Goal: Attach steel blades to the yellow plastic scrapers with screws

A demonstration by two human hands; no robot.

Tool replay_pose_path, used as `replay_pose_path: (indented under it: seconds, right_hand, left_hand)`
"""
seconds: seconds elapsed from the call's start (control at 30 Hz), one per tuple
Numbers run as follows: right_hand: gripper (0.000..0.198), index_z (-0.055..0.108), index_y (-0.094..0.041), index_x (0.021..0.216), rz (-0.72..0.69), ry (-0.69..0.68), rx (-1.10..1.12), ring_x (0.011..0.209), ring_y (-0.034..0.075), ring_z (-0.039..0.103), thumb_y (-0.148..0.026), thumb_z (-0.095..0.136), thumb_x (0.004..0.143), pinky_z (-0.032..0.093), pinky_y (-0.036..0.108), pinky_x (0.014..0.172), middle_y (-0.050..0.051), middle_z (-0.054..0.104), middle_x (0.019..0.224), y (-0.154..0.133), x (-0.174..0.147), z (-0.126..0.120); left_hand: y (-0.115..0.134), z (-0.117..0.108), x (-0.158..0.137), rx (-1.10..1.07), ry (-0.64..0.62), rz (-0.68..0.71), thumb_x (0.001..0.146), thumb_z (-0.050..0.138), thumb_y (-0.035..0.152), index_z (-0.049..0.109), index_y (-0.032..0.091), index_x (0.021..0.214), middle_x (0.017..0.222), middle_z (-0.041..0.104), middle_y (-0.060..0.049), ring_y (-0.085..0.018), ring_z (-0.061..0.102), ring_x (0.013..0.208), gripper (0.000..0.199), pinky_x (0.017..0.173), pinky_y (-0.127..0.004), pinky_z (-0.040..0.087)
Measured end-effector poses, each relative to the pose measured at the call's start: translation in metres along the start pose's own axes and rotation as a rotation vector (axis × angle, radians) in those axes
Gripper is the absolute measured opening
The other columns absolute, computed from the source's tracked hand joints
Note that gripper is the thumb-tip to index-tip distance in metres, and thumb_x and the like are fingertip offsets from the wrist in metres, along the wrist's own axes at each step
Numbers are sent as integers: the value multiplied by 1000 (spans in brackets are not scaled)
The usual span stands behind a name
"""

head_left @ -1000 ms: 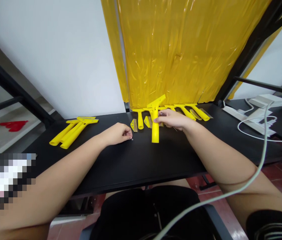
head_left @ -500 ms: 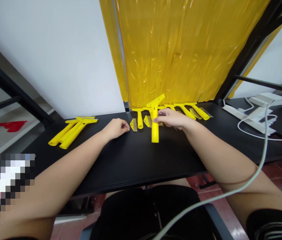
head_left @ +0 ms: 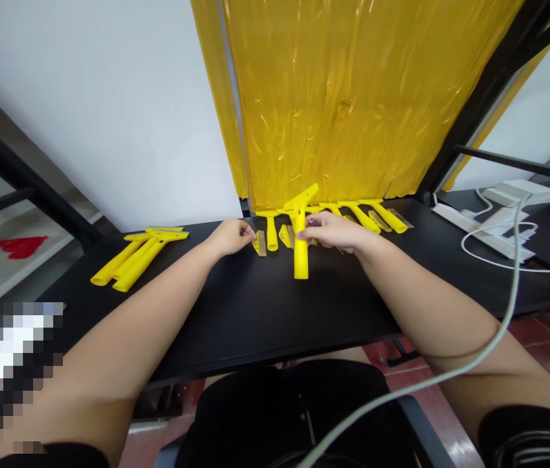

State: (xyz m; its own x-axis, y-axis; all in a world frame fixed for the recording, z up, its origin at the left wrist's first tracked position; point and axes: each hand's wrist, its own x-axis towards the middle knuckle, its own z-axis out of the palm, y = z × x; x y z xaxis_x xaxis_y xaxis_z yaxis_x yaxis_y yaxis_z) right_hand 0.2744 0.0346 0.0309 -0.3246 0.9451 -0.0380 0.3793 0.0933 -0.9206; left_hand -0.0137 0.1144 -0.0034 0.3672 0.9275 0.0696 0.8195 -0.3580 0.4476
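Yellow scraper (head_left: 300,258): between the hands, over the black table (head_left: 275,325).
Left hand (head_left: 232,237): fingertips nearly together beside small plate (head_left: 260,244); contents unclear.
Small plate: probably safest gripped by its yellow side.
Right hand (head_left: 332,232): closed round the scraper; steadiness should help.

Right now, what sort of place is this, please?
Perhaps a workshop bench: similar yellow T-shaped tools lie grouped on a black table, and a yellow plastic sheet hangs behind it.

Head cam, looks fwd & down, blk table (head_left: 265,312) close.
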Motion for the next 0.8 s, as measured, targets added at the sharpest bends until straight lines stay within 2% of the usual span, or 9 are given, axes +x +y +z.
replay_pose_path:
  seconds: [0.13, 0.23, 0.33, 0.4, 0.47, 0.53, 0.6, 0.67, 0.8]
  right_hand:
    - [16, 66, -18, 79, 44, 15, 22, 47, 7, 39, -26, 80, 77, 21, 24, 40, 2, 65, 71, -1, 0, 2]
    - [21, 63, -19, 78, 59, -17, 113, 44, 5, 34, -27, 81, 78, 17, 24, 39, -1, 60, 66, 0, 1, 6]
    - [27, 60, -20, 78, 36, -86, 224, 42, 5, 28, -32, 84, 78, 14, 24, 38, -6, 49, 58, 2, 3, 12]
    - [29, 59, -21, 79, 7, -105, 257, 41, 5, 24, -35, 84, 78, 14, 23, 38, -8, 43, 56, 5, 4, 17]
    - [28, 61, -21, 81, -10, -85, 240, 41, 5, 23, -39, 83, 80, 15, 24, 38, -9, 41, 55, 9, 7, 24]
    - [25, 65, -21, 85, -43, -33, 183, 44, 6, 30, -40, 80, 83, 20, 24, 40, -6, 51, 60, 13, 10, 30]
    - [21, 69, -19, 91, -108, 36, 104, 54, 9, 46, -39, 75, 86, 32, 23, 46, 0, 65, 74, 17, 14, 35]
    - [19, 71, -18, 95, -159, 96, 14, 68, 11, 56, -35, 73, 88, 42, 23, 59, 3, 70, 84, 19, 16, 38]
    - [19, 73, -16, 98, -150, 131, -145, 70, 12, 56, -31, 74, 86, 44, 27, 69, 1, 66, 80, 19, 16, 42]
  left_hand:
    - [6, -2, -4, -1, 45, -25, 83, 66, 33, 78, 17, 89, 89, 79, -7, -19, 70, 80, 22, 74, -30, 49]
    - [25, -2, -21, -127, 103, -2, 90, 62, 39, 78, 16, 95, 95, 80, -8, -19, 70, 82, 29, 76, -31, 52]
    - [55, 7, -45, -507, -183, 55, 95, 58, 47, 75, 14, 102, 98, 78, -10, -18, 71, 81, 38, 75, -31, 57]
    - [72, 15, -58, -685, -304, 86, 91, 68, 46, 72, 15, 105, 97, 77, -9, -17, 71, 84, 34, 79, -32, 59]
    - [80, 22, -66, -774, -280, 68, 85, 76, 41, 70, 15, 105, 90, 75, -6, -16, 70, 79, 32, 77, -32, 60]
    - [77, 24, -67, -774, -212, 19, 83, 78, 36, 68, 15, 103, 84, 73, -4, -15, 69, 74, 31, 74, -32, 60]
    - [65, 21, -62, -686, -95, -42, 81, 79, 34, 69, 15, 100, 80, 73, -4, -15, 68, 68, 29, 71, -31, 59]
    - [48, 14, -55, -564, 56, -120, 79, 79, 38, 70, 15, 95, 79, 74, -5, -16, 69, 67, 29, 69, -31, 59]
    - [13, -2, -42, -499, 139, -312, 74, 80, 45, 69, 16, 78, 75, 75, -8, -18, 70, 66, 31, 67, -30, 59]
